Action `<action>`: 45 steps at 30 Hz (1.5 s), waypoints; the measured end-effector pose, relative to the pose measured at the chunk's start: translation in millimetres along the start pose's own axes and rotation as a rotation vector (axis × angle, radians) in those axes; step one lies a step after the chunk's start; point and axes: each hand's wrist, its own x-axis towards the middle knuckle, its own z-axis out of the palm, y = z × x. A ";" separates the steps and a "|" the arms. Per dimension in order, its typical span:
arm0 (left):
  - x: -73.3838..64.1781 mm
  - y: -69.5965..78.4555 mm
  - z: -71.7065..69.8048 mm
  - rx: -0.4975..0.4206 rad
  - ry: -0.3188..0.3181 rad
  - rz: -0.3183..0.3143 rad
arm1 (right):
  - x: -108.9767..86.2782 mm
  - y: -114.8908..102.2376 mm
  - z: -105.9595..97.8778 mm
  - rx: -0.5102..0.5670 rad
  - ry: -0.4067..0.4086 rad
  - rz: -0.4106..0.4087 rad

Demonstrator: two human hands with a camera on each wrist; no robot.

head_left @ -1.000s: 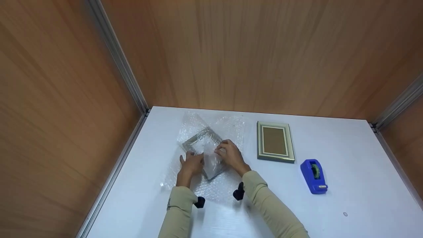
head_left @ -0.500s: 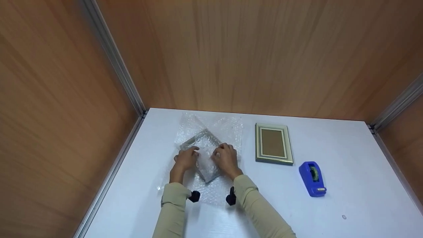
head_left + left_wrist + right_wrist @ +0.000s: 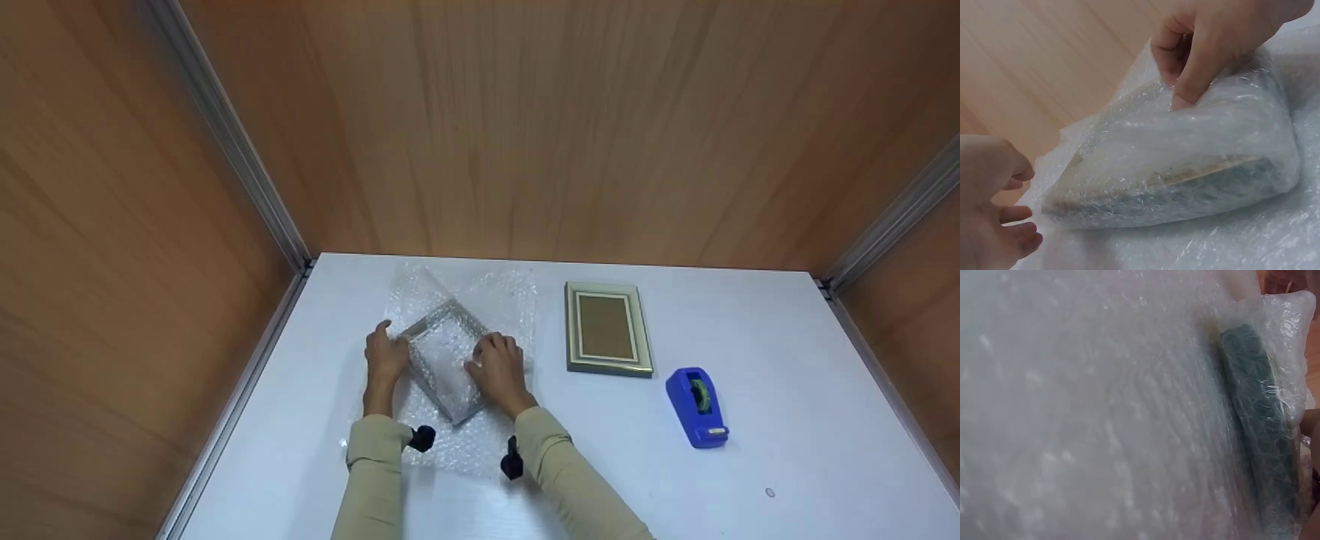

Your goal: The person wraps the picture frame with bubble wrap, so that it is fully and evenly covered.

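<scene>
A picture frame (image 3: 469, 319) lies diagonally on a spread sheet of bubble wrap (image 3: 506, 292), with part of the wrap folded over it. My right hand (image 3: 499, 371) is on top of the frame; in the left wrist view its thumb and curled index finger pinch the folded wrap (image 3: 1129, 132). At the frame's left corner is my left hand (image 3: 386, 361), its fingers loosely bent beside the wrapped edge, with nothing visibly gripped. The right wrist view shows the frame's dark green side (image 3: 1258, 399) through the bubbles.
A second picture frame (image 3: 607, 330), pale gold with a brown panel, lies to the right. Nearer on that side stands a blue tape dispenser (image 3: 697, 409). A small clear disc-like bit (image 3: 770, 493) is near the front right. Wooden panels (image 3: 480, 135) enclose the white table (image 3: 750, 322).
My left hand has moved left, off the middle of the frame to its left corner. The wrap flap, raised earlier, now lies flatter over the frame under my right hand.
</scene>
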 end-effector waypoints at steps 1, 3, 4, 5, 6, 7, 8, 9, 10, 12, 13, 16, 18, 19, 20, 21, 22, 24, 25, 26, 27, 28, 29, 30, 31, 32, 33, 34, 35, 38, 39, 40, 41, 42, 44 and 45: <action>1.9 -0.9 0.1 -0.019 -0.020 -0.022 | 0.0 0.0 0.4 -0.004 -0.003 0.005; 5.6 -1.7 0.4 -0.062 -0.047 -0.062 | 0.1 -0.1 1.0 -0.002 -0.006 0.013; 7.4 -2.0 0.5 -0.080 -0.052 -0.077 | 0.2 0.0 1.3 0.000 -0.004 0.013; 8.7 -2.5 0.5 -0.096 -0.053 -0.092 | 0.2 0.0 1.6 0.002 -0.005 0.015; 9.7 -3.3 0.5 -0.107 -0.049 -0.103 | 0.1 -0.1 1.9 0.010 -0.007 0.017; 10.5 -4.2 0.5 -0.117 -0.043 -0.116 | 0.2 -0.1 2.0 0.016 -0.010 0.020; 10.9 -5.1 0.2 -0.128 -0.041 -0.126 | 0.1 -0.2 2.1 0.023 -0.012 0.022; 11.3 -6.1 -0.1 -0.143 -0.037 -0.133 | 0.2 0.0 2.6 0.028 -0.014 0.025; 11.7 -7.0 -0.4 -0.157 -0.037 -0.139 | 0.3 0.4 3.1 0.026 -0.016 0.027; 12.6 -8.6 -0.9 -0.188 -0.044 -0.151 | 0.5 1.3 4.0 0.021 -0.014 0.025; 13.3 -8.9 -1.2 -0.205 -0.048 -0.156 | 0.5 1.8 4.3 0.014 -0.011 0.022; 15.5 -9.0 -1.6 -0.248 -0.035 -0.162 | -0.5 3.4 5.0 0.007 0.003 0.013; 16.1 -8.3 -1.8 -0.275 -0.008 -0.160 | -1.8 4.4 5.0 0.009 0.017 0.001; 16.8 -8.0 -1.4 -0.284 0.006 -0.152 | -2.3 5.3 5.0 0.010 0.027 -0.006; 17.2 -7.5 -0.8 -0.289 0.019 -0.142 | -2.7 6.4 5.2 0.008 0.038 -0.013; 17.8 -7.1 -0.1 -0.288 0.031 -0.126 | -3.0 7.5 5.4 0.004 0.055 -0.025; 18.3 -7.1 0.7 -0.283 0.038 -0.110 | -3.2 8.6 5.5 -0.001 0.066 -0.034; 18.4 -7.4 2.1 -0.248 0.038 -0.081 | -4.1 9.9 5.0 -0.010 0.077 -0.043; 18.4 -7.9 2.5 -0.219 0.036 -0.063 | -4.9 10.1 4.5 -0.011 0.072 -0.040; 17.9 -8.5 3.0 -0.188 0.034 -0.048 | -5.8 10.1 3.9 -0.013 0.063 -0.036; 17.2 -9.1 3.5 -0.157 0.031 -0.037 | -7.0 10.0 3.3 -0.012 0.050 -0.030; 16.3 -9.8 4.0 -0.125 0.027 -0.027 | -8.1 9.5 2.2 -0.008 0.032 -0.021; 15.4 -10.5 4.2 -0.101 0.024 -0.018 | -9.5 8.9 1.3 -0.005 0.016 -0.012; 14.4 -11.1 4.3 -0.079 0.026 -0.006 | -10.7 8.6 0.8 -0.005 0.002 -0.006; 13.7 -11.7 4.5 -0.064 0.027 0.009 | -11.8 8.3 0.4 -0.004 -0.011 0.001; 13.0 -12.1 4.8 -0.068 0.025 0.017 | -12.5 8.0 -0.1 -0.005 -0.019 0.003; 12.5 -12.1 4.8 -0.078 0.018 0.020 | -13.0 7.5 -0.9 -0.003 -0.026 0.006; 12.0 -11.9 4.8 -0.094 0.011 0.020 | -13.3 7.3 -1.5 -0.003 -0.027 0.005; 11.8 -11.5 4.8 -0.110 0.003 0.018 | -13.4 7.2 -2.0 -0.003 -0.031 0.006; 11.1 -9.1 4.3 -0.129 -0.014 0.001 | -13.0 6.9 -4.0 0.007 -0.039 0.010; 11.2 -8.0 4.3 -0.117 -0.016 0.003 | -12.7 6.8 -4.7 0.010 -0.044 0.013; 11.4 -6.9 4.4 -0.099 -0.012 0.011 | -12.5 6.9 -4.9 0.012 -0.048 0.017; 11.9 -5.9 4.7 -0.072 -0.008 0.023 | -12.4 6.8 -5.2 0.015 -0.055 0.023; 12.3 -4.7 5.2 -0.044 -0.004 0.038 | -12.4 6.7 -5.4 0.016 -0.060 0.027; 13.2 -2.6 6.7 0.018 0.002 0.065 | -12.7 6.1 -5.6 0.012 -0.067 0.031; 13.2 -1.7 7.5 0.044 0.005 0.075 | -13.1 6.0 -5.3 0.011 -0.065 0.030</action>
